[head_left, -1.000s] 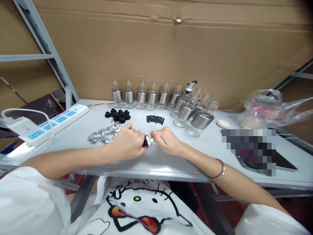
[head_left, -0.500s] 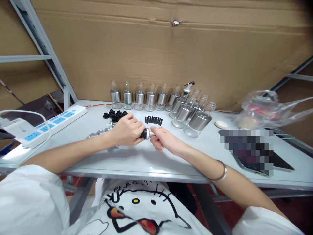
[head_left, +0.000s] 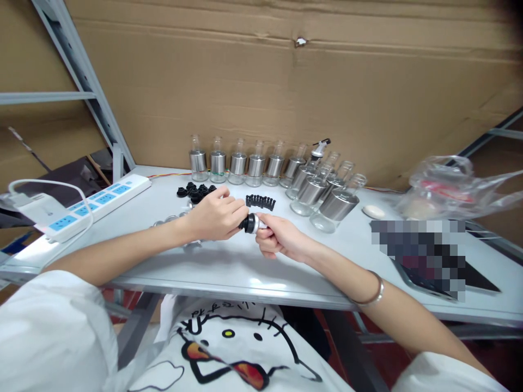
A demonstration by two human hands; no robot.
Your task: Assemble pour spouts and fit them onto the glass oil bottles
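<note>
Clamped at both ends, a pour spout fitting (head_left: 250,223) is held above the near middle of the table (head_left: 229,269), the left hand (head_left: 218,216) closed around its black end, the right hand (head_left: 280,237) gripping its slim, pale end. More of the black section shows between the fists than a second ago, when the left fingers covered most of it; the change suggests the two parts are being pressed or twisted together, though how firmly they are seated cannot be told.

Just left, loose metal parts (head_left: 170,218) lie partly hidden by the left forearm, with black stoppers (head_left: 196,194) heaped beyond them. Past the hands, small black pieces (head_left: 260,202) stand in a tight group. Along the far edge runs a row of glass bottles (head_left: 256,165), metal-sleeved and open-necked; no liquid can be made out in their clear parts (the sleeves hide the rest). To the right, more bottles (head_left: 339,204) crowd together, one carrying a finished pourer (head_left: 321,147). At far right, a clear plastic bag (head_left: 443,188) holds something pale and red, too blurred to identify.
</note>
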